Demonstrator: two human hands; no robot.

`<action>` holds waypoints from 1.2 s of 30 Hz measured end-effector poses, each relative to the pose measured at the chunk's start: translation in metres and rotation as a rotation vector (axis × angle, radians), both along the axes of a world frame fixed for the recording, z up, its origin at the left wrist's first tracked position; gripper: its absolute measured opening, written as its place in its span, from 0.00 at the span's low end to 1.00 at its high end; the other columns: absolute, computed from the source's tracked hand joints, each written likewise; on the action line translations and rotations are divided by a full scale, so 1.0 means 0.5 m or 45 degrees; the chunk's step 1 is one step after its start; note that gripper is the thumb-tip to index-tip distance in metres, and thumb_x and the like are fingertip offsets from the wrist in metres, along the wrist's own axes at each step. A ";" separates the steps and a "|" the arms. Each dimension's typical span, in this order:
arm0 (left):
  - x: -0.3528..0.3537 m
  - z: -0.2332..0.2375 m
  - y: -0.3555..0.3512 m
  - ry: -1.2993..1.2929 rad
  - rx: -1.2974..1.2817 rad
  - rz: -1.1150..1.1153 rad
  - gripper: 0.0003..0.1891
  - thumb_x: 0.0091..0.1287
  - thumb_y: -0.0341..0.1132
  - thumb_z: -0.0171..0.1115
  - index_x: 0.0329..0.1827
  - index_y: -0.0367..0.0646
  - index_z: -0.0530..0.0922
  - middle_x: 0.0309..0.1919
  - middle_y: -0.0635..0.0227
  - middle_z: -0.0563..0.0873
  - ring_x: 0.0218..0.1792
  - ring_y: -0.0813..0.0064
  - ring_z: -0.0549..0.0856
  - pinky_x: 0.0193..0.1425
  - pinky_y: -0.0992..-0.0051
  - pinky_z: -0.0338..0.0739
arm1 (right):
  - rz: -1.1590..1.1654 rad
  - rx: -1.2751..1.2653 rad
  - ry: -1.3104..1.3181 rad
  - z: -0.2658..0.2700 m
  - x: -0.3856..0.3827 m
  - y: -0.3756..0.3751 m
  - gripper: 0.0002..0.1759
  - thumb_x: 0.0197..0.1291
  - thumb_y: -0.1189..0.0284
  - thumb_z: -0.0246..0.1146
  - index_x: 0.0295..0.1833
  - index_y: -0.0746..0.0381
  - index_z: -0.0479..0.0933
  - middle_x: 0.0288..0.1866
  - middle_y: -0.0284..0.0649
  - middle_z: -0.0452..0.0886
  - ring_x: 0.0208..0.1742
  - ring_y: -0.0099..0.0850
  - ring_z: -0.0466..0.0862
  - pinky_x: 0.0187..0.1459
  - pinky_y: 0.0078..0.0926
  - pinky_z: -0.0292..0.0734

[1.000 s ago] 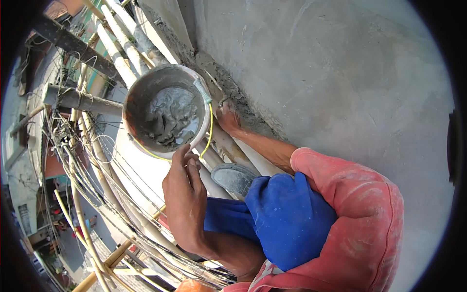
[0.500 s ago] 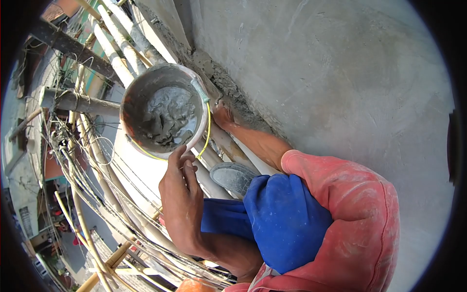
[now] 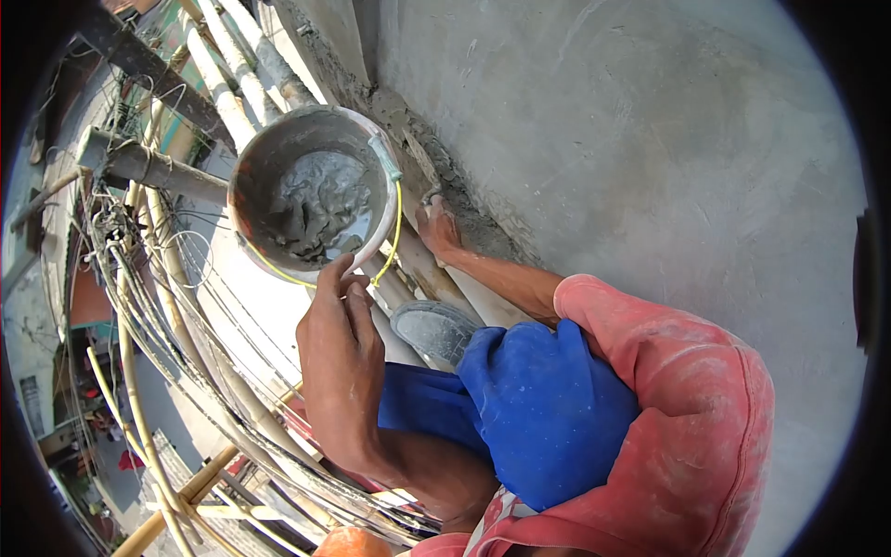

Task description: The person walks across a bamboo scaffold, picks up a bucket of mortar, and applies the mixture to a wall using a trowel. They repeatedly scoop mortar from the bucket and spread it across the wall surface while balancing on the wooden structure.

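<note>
A bucket (image 3: pixel 243 153) holds wet grey mortar (image 3: pixel 325 200); its yellow wire handle with a pale green grip hangs over the near side. My left hand (image 3: pixel 339 343) has its fingers bent at the bucket's near rim, apparently gripping it. Along the foot of the plastered wall, my right hand (image 3: pixel 440 228) is closed around the handle of a trowel (image 3: pixel 422 160). The trowel's mortar-coated blade lies against rough mortar (image 3: pixel 464 200) in the wall's lower edge. My palm hides most of the trowel handle.
Bamboo poles (image 3: pixel 243 79) run under the bucket and my shoe (image 3: pixel 432 330). A grey plastered wall (image 3: pixel 650 167) rises on the right. Bundled cables (image 3: pixel 186 343) and a thick pipe (image 3: pixel 153 165) lie on the left, with ground far below.
My right hand has shifted slightly, and the trowel blade now shows more clearly against the wall's lower edge. My left hand stays at the bucket's rim; the view has moved a little.
</note>
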State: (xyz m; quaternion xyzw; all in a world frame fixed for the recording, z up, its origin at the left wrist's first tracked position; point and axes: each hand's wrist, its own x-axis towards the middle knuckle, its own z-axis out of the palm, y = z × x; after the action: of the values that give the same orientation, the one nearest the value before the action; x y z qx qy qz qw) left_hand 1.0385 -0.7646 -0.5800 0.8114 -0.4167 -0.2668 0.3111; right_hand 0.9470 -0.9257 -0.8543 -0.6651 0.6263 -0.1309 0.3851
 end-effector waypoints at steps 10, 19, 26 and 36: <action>0.001 -0.009 0.003 0.063 -0.063 0.002 0.13 0.71 0.29 0.45 0.54 0.34 0.71 0.39 0.55 0.85 0.39 0.67 0.85 0.45 0.71 0.77 | 0.020 -0.094 0.154 -0.076 -0.048 0.035 0.23 0.64 0.57 0.48 0.51 0.67 0.61 0.36 0.61 0.79 0.40 0.58 0.79 0.42 0.54 0.71; -0.008 -0.011 -0.002 0.026 -0.123 -0.025 0.14 0.69 0.27 0.45 0.55 0.36 0.71 0.39 0.53 0.84 0.39 0.64 0.85 0.44 0.69 0.77 | -0.090 -0.013 0.012 -0.038 -0.054 0.005 0.25 0.64 0.52 0.47 0.51 0.63 0.64 0.37 0.60 0.79 0.40 0.58 0.79 0.41 0.51 0.72; -0.002 -0.010 0.006 0.003 -0.158 -0.017 0.14 0.68 0.27 0.45 0.55 0.35 0.71 0.39 0.52 0.84 0.39 0.64 0.85 0.44 0.69 0.77 | -0.106 0.114 -0.107 -0.041 -0.089 0.011 0.26 0.64 0.52 0.49 0.44 0.69 0.69 0.26 0.52 0.78 0.23 0.45 0.80 0.30 0.41 0.77; -0.006 0.004 0.007 0.037 -0.126 0.016 0.13 0.68 0.27 0.46 0.54 0.36 0.72 0.39 0.53 0.84 0.39 0.64 0.85 0.42 0.69 0.77 | 0.030 -0.025 0.002 -0.069 -0.086 0.024 0.25 0.64 0.53 0.49 0.41 0.69 0.68 0.23 0.48 0.76 0.16 0.38 0.79 0.20 0.36 0.75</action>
State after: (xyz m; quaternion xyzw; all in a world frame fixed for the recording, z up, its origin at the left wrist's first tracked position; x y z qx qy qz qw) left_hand 1.0352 -0.7610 -0.5780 0.7937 -0.4197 -0.2557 0.3584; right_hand 0.9041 -0.9136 -0.8887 -0.6764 0.6173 -0.1319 0.3795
